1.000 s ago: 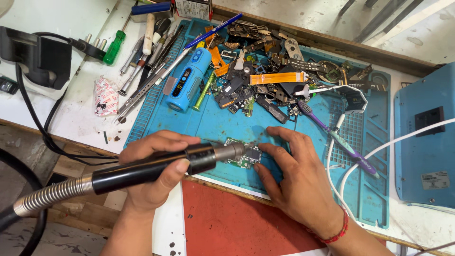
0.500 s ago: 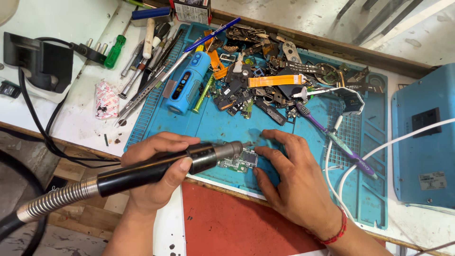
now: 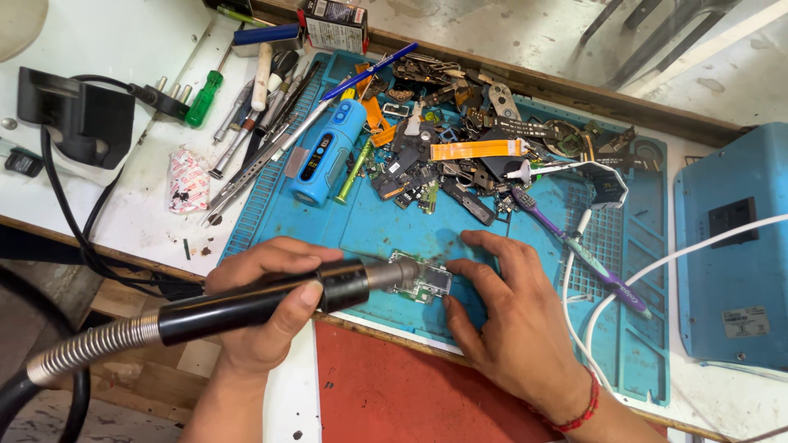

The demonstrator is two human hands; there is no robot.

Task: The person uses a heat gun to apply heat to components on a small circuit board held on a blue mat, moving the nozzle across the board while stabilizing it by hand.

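My left hand [image 3: 263, 308] grips a black hot-air wand [image 3: 263, 302] with a metal nozzle and a ribbed metal hose running off to the lower left. The nozzle tip sits right over a small green circuit board [image 3: 423, 280] lying on the blue work mat [image 3: 394, 226] near its front edge. My right hand [image 3: 513, 316] rests flat on the mat, its fingers spread, the thumb and forefinger touching the board's right side and pinning it down. A red thread band circles that wrist.
A heap of phone parts, flex cables and small boards [image 3: 460, 148] fills the mat's far half. A blue cylindrical tool [image 3: 328, 156], tweezers and screwdrivers [image 3: 254, 107] lie at left. A purple toothbrush [image 3: 574, 246], white cable [image 3: 640, 283] and blue box [image 3: 735, 246] are at right.
The wand and both hands stay on the board; the nozzle has edged slightly nearer the board's middle. Otherwise only my view shifted a little.
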